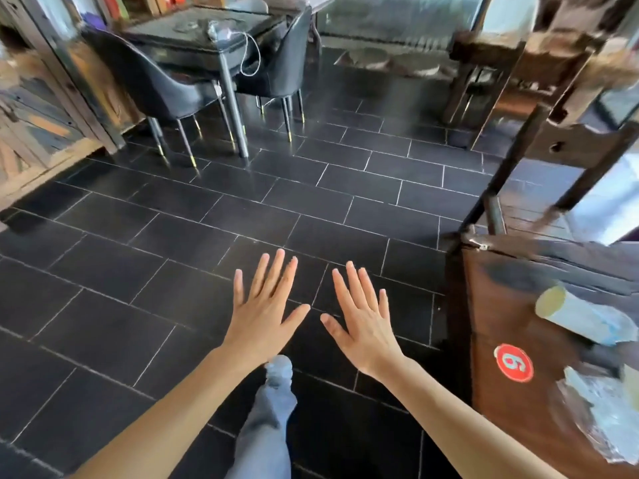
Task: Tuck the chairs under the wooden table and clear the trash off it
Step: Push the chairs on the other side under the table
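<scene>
Hands: your left hand and right hand were spread flat, holding nothing.
Table: the paper cup lay tipped on the wooden table.

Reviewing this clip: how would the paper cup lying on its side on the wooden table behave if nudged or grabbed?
The paper cup lies on its side on the wooden table, so a nudge would probably roll it. It looks thin-walled with nothing visible inside, so likely light and easy to crush under a firm grip.
</scene>
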Tool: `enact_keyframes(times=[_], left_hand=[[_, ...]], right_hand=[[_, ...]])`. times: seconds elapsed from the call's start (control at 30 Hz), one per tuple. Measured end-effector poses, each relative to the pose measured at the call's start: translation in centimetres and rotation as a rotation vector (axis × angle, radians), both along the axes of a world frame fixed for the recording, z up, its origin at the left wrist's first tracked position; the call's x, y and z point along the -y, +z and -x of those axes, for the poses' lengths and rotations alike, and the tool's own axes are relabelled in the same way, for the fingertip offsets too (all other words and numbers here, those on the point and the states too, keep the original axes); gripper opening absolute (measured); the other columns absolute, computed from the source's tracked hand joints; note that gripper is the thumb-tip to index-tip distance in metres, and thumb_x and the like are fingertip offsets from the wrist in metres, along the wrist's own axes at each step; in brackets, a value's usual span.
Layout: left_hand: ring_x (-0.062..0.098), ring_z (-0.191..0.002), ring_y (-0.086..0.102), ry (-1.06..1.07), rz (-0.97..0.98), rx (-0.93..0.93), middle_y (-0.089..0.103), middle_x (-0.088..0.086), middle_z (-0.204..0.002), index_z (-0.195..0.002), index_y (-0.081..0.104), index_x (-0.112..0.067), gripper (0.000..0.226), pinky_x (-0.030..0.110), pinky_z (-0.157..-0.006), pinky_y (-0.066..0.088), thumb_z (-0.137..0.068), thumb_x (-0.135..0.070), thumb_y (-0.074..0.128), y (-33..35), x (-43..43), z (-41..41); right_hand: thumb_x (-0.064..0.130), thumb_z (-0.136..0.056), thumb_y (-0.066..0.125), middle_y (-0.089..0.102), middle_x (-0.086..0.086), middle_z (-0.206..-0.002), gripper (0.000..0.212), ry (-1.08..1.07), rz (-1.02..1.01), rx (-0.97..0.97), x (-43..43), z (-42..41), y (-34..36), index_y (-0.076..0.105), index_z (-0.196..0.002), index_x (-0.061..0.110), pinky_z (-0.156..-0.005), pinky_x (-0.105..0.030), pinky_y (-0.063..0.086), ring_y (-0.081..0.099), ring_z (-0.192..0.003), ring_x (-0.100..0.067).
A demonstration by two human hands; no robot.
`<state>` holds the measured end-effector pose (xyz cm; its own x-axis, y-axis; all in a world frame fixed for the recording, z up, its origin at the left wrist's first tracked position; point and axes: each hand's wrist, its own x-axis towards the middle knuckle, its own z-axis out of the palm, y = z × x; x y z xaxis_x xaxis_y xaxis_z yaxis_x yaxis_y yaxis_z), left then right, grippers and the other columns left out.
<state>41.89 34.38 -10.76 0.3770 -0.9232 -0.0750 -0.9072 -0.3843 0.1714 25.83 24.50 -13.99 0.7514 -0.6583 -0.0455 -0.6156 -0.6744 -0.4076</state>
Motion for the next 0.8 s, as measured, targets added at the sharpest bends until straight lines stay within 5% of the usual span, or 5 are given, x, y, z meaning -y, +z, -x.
enact_keyframes(times=[0.2,0.33,0.8], left_hand=[[0.014,-0.14,-0.032,-0.15,0.013,-0.001,-0.03,-0.006,-0.155,-0.148,-0.019,-0.027,0.072,0.049,-0.112,-0.021,-0.095,-0.055,0.022,1.7,16.3,-11.4],[0.014,-0.144,-0.026,-0.283,0.063,0.034,-0.023,-0.006,-0.158,-0.15,-0.013,-0.027,0.07,0.05,-0.113,-0.017,-0.096,-0.053,0.024,4.2,27.4,-16.1],[0.015,-0.144,-0.025,-0.68,-0.023,-0.027,-0.022,-0.007,-0.158,-0.151,-0.011,-0.026,0.07,0.052,-0.114,-0.015,-0.096,-0.053,0.025,1.5,62.0,-13.4]], right_hand=[[0.058,-0.091,0.02,-0.027,0.012,-0.153,0.069,-0.215,0.044,0.018,13.5,-9.3,1.1,-0.009,-0.15,0.035,-0.116,-0.051,-0.008,-0.028,-0.142,-0.015],[0.05,-0.098,0.032,-0.022,0.01,-0.156,0.067,-0.347,0.049,0.047,21.0,-12.8,2.5,-0.006,-0.15,0.035,-0.116,-0.049,-0.007,-0.026,-0.143,-0.013],[0.052,-0.097,0.032,-0.014,0.004,-0.16,0.066,-0.772,-0.047,0.01,48.9,-9.5,0.1,-0.001,-0.152,0.032,-0.119,-0.05,-0.002,-0.02,-0.145,-0.014]])
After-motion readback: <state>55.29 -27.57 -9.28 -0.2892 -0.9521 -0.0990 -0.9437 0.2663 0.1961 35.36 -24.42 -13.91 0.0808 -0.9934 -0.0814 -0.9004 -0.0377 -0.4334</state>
